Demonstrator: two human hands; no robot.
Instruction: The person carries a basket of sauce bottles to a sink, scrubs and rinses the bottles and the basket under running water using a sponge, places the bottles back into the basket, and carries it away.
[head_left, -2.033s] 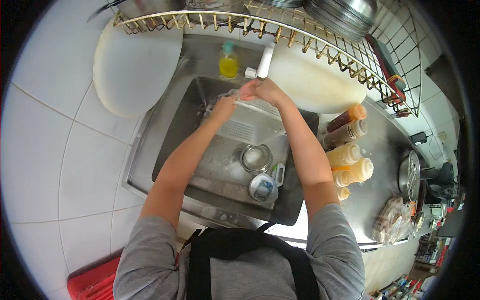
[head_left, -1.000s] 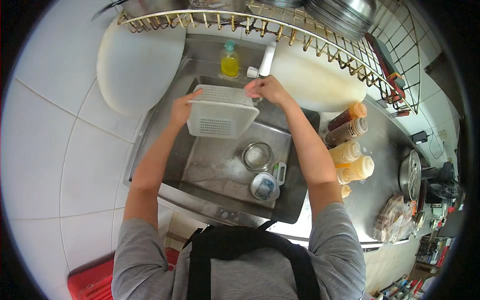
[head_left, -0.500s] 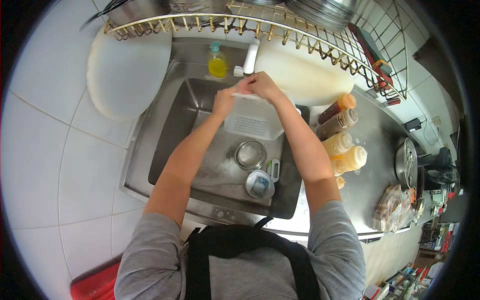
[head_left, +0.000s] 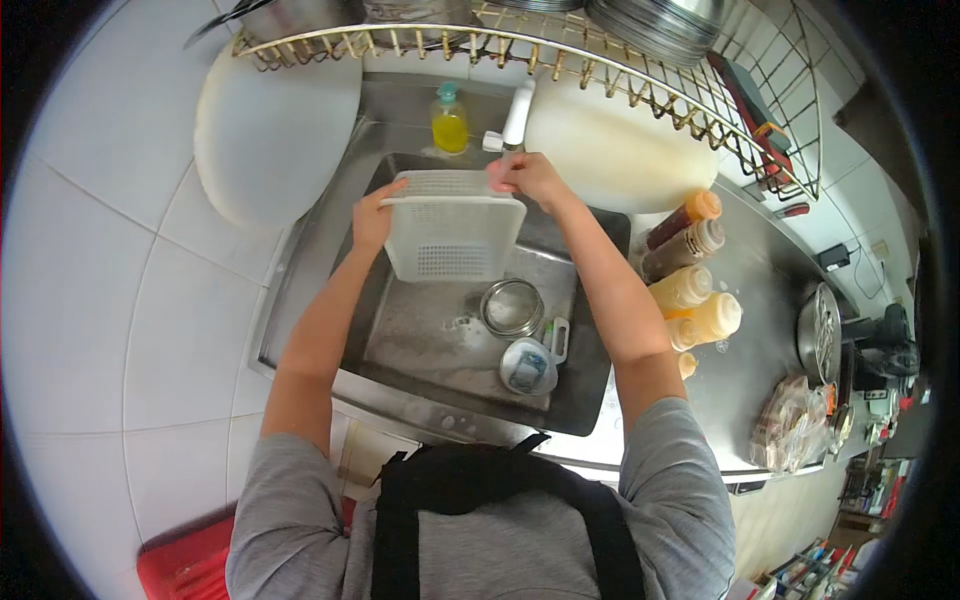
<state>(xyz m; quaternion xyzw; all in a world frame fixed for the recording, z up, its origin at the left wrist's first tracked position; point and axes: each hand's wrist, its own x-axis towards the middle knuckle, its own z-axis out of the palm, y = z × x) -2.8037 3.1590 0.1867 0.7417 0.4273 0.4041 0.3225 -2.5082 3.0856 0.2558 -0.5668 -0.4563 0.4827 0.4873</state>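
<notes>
A white perforated plastic basket is tilted over the back of the steel sink, its open side facing up and back. My left hand grips its left rim. Under the white tap, my right hand has its fingers curled at the basket's back right rim. A clear streak, seemingly running water, meets these fingers. Whether they pinch the rim or something small is unclear. Below the basket, a round metal bowl lies on the sink floor. Near it are a white dish with a bluish pad and a white-and-green handled item.
A soap pump bottle stands behind the sink. White boards lean at the wall. A wire rack with metal dishes hangs above. Sauce bottles line the right counter, with a plastic bag farther along.
My left hand has shifted left and now holds the basket's left rim. The basket has turned and moved left, showing more of its inside. My right hand stays near the tap.
</notes>
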